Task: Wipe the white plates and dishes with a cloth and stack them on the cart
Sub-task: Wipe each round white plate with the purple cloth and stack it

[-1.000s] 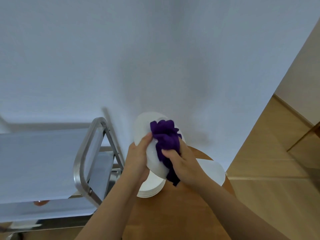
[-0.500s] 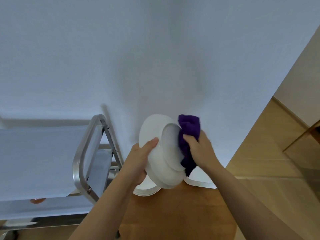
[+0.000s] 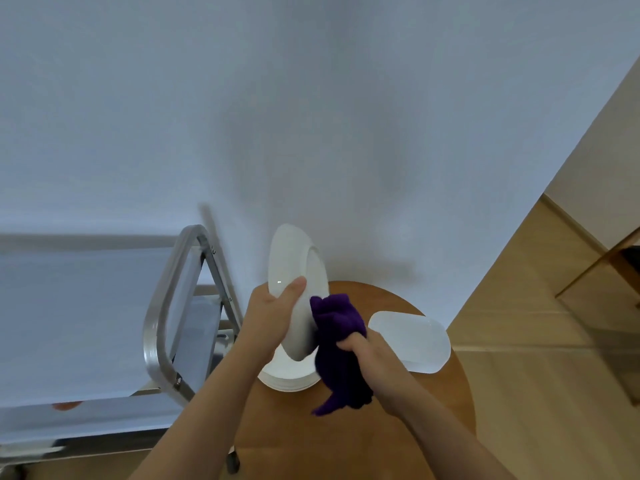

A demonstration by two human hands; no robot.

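Observation:
A white plate [image 3: 290, 258] stands nearly on edge above the round wooden table [image 3: 346, 431]. My left hand [image 3: 268, 313] grips its left rim, thumb on the near face. My right hand [image 3: 370, 348] holds a bunched purple cloth [image 3: 337, 341] against the plate's lower right side, with a tail of cloth hanging down. Under the held plate a stack of white plates [image 3: 291, 377] rests on the table. A white oblong dish [image 3: 410, 341] lies to the right of the stack.
The steel cart [image 3: 162, 320] stands to the left of the table, its top shelf covered in a pale sheet. A white wall rises straight behind. Wooden floor and a wooden furniture leg [image 3: 599, 263] show at the right.
My right hand and the cloth have slid from the plate's upper right edge down to its lower right side. The plate has turned more edge-on and the view has tilted down slightly.

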